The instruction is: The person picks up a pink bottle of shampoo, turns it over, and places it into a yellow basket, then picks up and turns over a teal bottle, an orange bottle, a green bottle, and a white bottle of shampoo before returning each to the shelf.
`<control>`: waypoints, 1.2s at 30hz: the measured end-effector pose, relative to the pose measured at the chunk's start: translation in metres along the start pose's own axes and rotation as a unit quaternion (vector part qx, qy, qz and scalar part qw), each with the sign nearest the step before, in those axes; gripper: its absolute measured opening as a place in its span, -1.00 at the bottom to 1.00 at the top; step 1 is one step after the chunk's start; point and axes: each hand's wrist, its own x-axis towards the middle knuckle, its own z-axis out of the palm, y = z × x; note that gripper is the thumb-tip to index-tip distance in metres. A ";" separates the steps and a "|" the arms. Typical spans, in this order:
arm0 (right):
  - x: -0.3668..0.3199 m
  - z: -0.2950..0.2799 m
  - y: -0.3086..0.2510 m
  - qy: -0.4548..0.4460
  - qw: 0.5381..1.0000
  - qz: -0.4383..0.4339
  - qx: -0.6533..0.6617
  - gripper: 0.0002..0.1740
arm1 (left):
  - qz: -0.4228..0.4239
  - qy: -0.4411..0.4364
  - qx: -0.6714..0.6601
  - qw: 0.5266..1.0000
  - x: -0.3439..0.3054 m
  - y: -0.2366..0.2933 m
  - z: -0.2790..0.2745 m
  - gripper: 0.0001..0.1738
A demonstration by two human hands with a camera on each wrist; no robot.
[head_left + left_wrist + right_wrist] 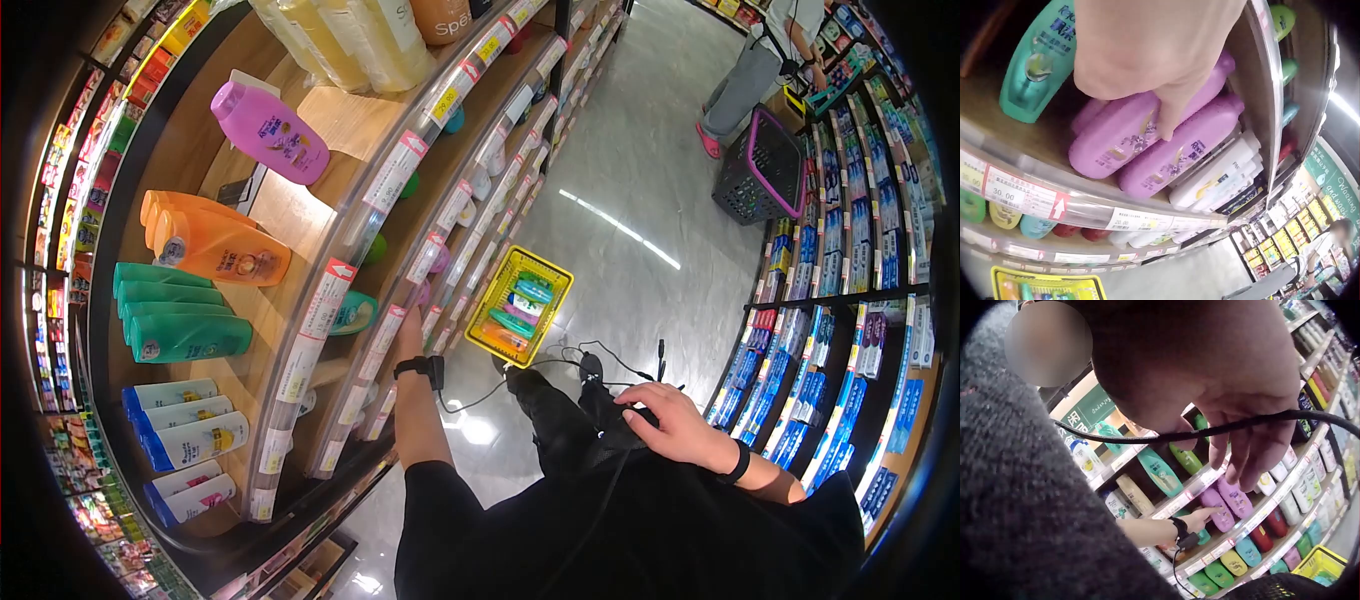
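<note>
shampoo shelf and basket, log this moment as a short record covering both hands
left hand: touching purple Rejoice bottles; grip unclear, fingers mostly hidden
right hand: fingers loose, holding nothing
shelf: teal Rejoice bottle and white bottles on either side of the purple ones
yellow basket: on the floor, bottles inside

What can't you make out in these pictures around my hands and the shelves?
Left hand: left wrist view; the hand itself hides most fingers.
Purple bottles: same view; the hand covers parts; grip unclear.
Yellow basket: same view; cut off by the bottom edge.
Standing person: head view; top edge cuts off the head.
White-and-red price label: head view; fine print too small.
</note>
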 end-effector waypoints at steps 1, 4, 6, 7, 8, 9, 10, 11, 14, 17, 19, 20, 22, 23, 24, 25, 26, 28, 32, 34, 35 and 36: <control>0.001 -0.001 0.001 0.001 1.000 0.001 -0.002 -0.72 | -0.004 0.004 0.012 1.000 0.008 -0.005 0.006 0.11; -0.001 -0.002 0.002 0.006 1.000 0.008 -0.005 -0.72 | 0.011 -0.034 0.020 0.999 0.021 -0.022 0.005 0.05; -0.001 -0.002 0.003 0.006 1.000 0.013 -0.005 -0.72 | 0.020 -0.058 0.025 0.998 0.022 -0.024 -0.001 0.01; -0.001 -0.002 0.004 0.007 1.000 0.015 -0.005 -0.72 | 0.024 -0.070 0.029 0.997 0.020 -0.020 -0.002 -0.01; -0.002 -0.001 0.005 0.007 1.000 0.017 -0.005 -0.72 | -0.002 -0.065 0.073 0.995 0.017 -0.018 -0.004 -0.06; -0.002 -0.001 0.005 0.006 1.000 0.017 -0.005 -0.72 | -0.007 -0.067 0.088 0.994 0.016 -0.015 -0.006 -0.08; -0.002 0.000 0.005 0.006 1.000 0.016 -0.007 -0.72 | -0.006 -0.069 0.087 0.994 0.015 -0.016 -0.007 -0.11; -0.002 0.000 0.005 0.007 1.000 0.015 -0.008 -0.72 | -0.005 -0.071 0.084 0.994 0.015 -0.014 -0.010 -0.14; -0.002 0.003 0.005 0.023 1.000 -0.002 -0.015 -0.72 | 0.002 -0.080 0.073 0.994 0.016 -0.015 -0.014 -0.22; -0.002 0.005 0.004 0.022 1.000 -0.007 -0.014 -0.73 | 0.001 -0.088 0.069 0.994 0.013 -0.014 -0.016 -0.29; -0.002 0.005 0.003 0.022 1.000 -0.016 -0.015 -0.73 | 0.001 -0.090 0.064 0.994 0.010 -0.016 -0.015 -0.34; -0.003 0.005 0.002 0.027 0.999 -0.024 -0.017 -0.73 | 0.001 -0.092 0.058 0.994 0.006 -0.017 -0.013 -0.36; -0.004 0.001 0.001 0.028 0.999 -0.035 -0.013 -0.74 | -0.001 -0.092 0.045 0.995 0.000 -0.026 -0.008 -0.40; -0.004 -0.003 0.001 0.024 0.999 -0.037 -0.006 -0.74 | -0.004 -0.090 0.032 0.995 -0.006 -0.032 -0.004 -0.42; -0.006 -0.009 0.002 0.020 0.999 -0.038 0.000 -0.75 | -0.007 -0.086 0.011 0.996 -0.014 -0.048 0.001 -0.43; -0.007 -0.015 0.007 0.035 0.999 -0.040 0.012 -0.75 | -0.014 -0.081 -0.024 0.996 -0.025 -0.072 0.005 -0.45; -0.007 -0.021 0.014 0.050 0.998 -0.041 0.021 -0.75 | -0.032 -0.085 -0.078 0.993 -0.048 -0.100 0.009 -0.46; -0.011 -0.031 0.030 0.100 0.993 -0.011 0.054 -0.75 | -0.107 -0.113 -0.180 0.971 -0.126 -0.111 0.019 -0.60; -0.009 -0.039 0.105 0.204 0.979 0.000 0.020 -0.75 | -0.049 -0.310 0.116 0.943 -0.303 -0.201 0.038 -0.55; -0.007 -0.023 0.156 0.205 0.978 0.039 0.023 -0.75 | -0.082 -0.303 0.204 0.927 -0.383 -0.196 0.052 -0.51; -0.004 -0.012 0.188 0.186 0.981 0.053 0.009 -0.72 | -0.104 -0.266 0.200 0.937 -0.417 -0.185 0.054 -0.51; -0.004 0.002 0.227 0.167 0.984 0.065 -0.004 -0.68 | -0.128 -0.226 0.196 0.946 -0.442 -0.175 0.056 -0.50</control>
